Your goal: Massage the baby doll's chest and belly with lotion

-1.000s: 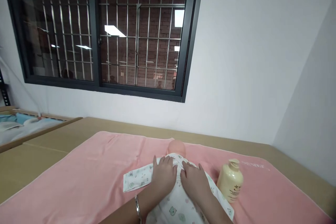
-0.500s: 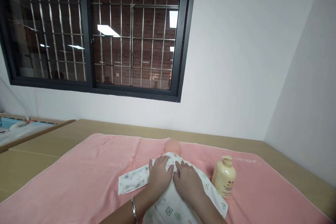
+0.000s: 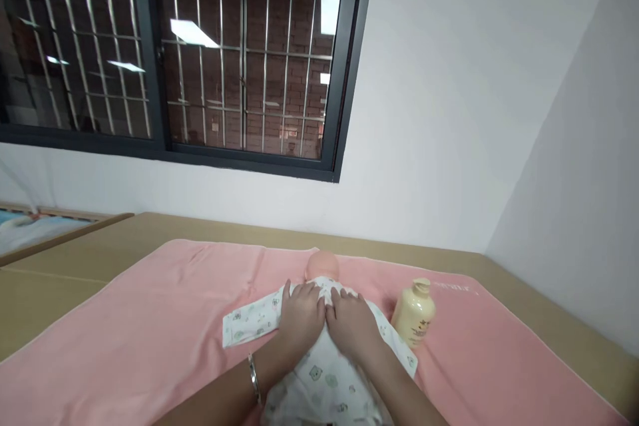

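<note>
A pink towel (image 3: 150, 346) covers most of the tan worktop (image 3: 60, 279), from the near edge almost to the far edge. On the towel, near the middle of the near edge, lies a baby doll (image 3: 322, 265) in a white printed garment (image 3: 324, 379), with the head pointing to the far edge. Both forearms come in from the near edge. The left hand (image 3: 299, 316), with a silver bangle (image 3: 254, 379) on its wrist, lies flat and open on the upper part of the garment, fingers spread, holding nothing. The right hand (image 3: 354, 323) lies flat and open just beside it, also on the garment, the fingertips of the two hands almost touching below the doll's head. One sleeve of the garment is spread out on the towel to the left of the left hand. A cream bottle (image 3: 413, 313) with a pump top stands upright on the towel to the right of the right hand, near it but apart. Behind the far edge of the worktop there is a white wall (image 3: 449, 113), and at its left part a dark-framed window (image 3: 200, 53) with metal bars and a brick wall behind the glass. At the far left corner a wooden-framed cot (image 3: 30, 229) with blue and white cloth is partly seen
</note>
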Available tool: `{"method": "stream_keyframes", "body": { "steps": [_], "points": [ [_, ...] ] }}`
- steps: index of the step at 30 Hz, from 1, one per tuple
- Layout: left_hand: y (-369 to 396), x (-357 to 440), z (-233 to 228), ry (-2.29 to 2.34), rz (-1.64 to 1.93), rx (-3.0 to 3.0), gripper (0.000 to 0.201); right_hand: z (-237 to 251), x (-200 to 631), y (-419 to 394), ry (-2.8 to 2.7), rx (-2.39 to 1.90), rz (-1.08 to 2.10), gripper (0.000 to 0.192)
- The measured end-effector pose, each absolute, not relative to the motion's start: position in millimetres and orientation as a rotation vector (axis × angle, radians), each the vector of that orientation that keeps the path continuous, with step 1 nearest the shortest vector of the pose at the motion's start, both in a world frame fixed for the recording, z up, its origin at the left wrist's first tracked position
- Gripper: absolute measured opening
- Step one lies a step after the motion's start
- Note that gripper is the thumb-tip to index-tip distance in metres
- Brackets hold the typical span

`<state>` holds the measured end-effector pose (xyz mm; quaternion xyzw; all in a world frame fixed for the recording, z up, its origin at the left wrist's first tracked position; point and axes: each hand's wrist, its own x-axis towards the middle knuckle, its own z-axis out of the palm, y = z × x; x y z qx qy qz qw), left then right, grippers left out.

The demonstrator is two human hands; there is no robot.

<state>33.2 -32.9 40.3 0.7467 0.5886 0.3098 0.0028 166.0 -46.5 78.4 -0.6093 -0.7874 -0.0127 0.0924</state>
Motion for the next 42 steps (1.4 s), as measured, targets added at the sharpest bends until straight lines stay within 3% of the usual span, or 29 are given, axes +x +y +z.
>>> {"method": "stream_keyframes", "body": {
  "steps": [9, 20, 26, 32, 38, 42],
  "points": [
    [-20.9, 28.8, 28.5, 1.828, 0.87, 2.235, 0.045, 57.3, 178.0, -26.2, -2.274, -1.884, 0.105, 0.06],
    [-19.6, 27.7, 21.5, 1.784, 0.975, 2.231, 0.042, 50.0, 176.8, -27.2, -2.227, -1.791, 0.044, 0.056],
    [-16.7, 25.0, 16.1, 1.698, 1.206, 2.141, 0.036, 38.5, 181.9, -17.1, -2.007, -1.655, 0.213, 0.047],
    [-22.9, 18.4, 7.6, 1.451, 1.584, 2.023, 0.035, 59.6, 186.2, -19.5, -1.847, -1.511, 0.263, 0.029],
    [-30.3, 20.3, 0.6, 1.52, 1.91, 1.83, 0.04, 64.1, 166.0, -41.2, -2.013, -1.323, -0.031, 0.041],
    [-31.1, 22.2, 0.9, 1.489, 1.989, 1.754, 0.048, 54.8, 156.9, -43.9, -2.244, -1.382, 0.045, 0.047]
  ]
}}
